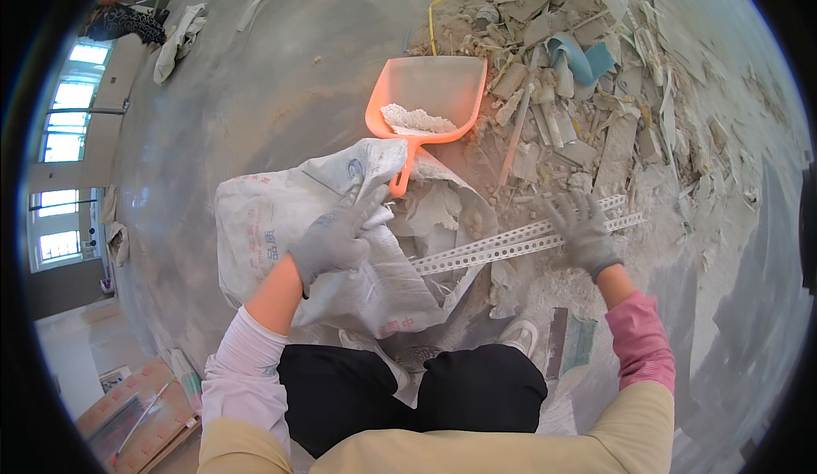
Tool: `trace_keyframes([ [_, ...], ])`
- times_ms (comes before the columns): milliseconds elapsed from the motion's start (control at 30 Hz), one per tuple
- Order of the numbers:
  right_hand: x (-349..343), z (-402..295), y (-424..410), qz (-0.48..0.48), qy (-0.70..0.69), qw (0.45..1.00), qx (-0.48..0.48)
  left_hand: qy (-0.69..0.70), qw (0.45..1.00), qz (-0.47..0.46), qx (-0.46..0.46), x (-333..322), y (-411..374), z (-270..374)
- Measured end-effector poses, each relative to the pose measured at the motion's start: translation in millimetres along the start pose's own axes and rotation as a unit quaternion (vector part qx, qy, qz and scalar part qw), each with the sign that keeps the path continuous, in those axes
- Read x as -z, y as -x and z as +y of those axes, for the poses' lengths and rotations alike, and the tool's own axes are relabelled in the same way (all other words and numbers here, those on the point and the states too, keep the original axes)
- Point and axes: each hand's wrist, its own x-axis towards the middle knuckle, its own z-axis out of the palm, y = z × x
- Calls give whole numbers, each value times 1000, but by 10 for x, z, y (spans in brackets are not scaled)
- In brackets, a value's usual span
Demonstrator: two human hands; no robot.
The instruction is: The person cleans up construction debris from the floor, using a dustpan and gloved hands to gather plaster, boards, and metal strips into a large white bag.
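A white woven sack [255, 238] with printed writing lies before me, its mouth towards the right and paper-like scraps [437, 209] inside. My left hand [335, 241], in a grey glove, grips the sack near the upper edge of its mouth. Two white perforated corner strips [491, 250] reach from the mouth out to the right. Over their outer part is my gloved right hand [581, 231], fingers spread; whether it grips them is hidden. An orange dustpan [475, 100] holding white crumbly debris [418, 120] lies beyond the sack, its handle pointing at the mouth.
A heap of rubble [593, 123] with board pieces and a blue curled scrap [581, 59] spreads at upper right. A flat-bladed tool [568, 343] lies by my right shoe [520, 333]. Stacked boards [140, 423] are at lower left. Another person [121, 21] is at far upper left.
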Motion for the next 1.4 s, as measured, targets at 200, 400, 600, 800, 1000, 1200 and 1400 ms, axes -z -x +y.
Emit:
trace_keyframes([
  [200, -137, 81, 130, -168, -4, 986, 21, -4, 999, -29, 36, -22, -28, 237],
  [400, 426, -286, 346, -303, -184, 934, 38, -22, 997, 71, -2, -261, -55, 135],
  [600, 324, -1200, -353, -278, -310, 909, 31, 32, 996, 80, 32, -182, -212, 331],
  [800, 354, -814, -574, -32, -321, 947, -6, -47, 987, 144, 61, -63, 6, 335],
  [1000, 466, -956, -661, -164, -342, 914, -146, -34, 991, 126, 43, -85, 200, 235],
  [1200, 297, -1574, -1748, -140, -409, 886, -166, -77, 988, 135, 21, -109, 45, 105],
  [1400, -96, -1240, -2163, -54, -310, 927, -205, -62, 988, 123, 72, 55, 101, 11],
])
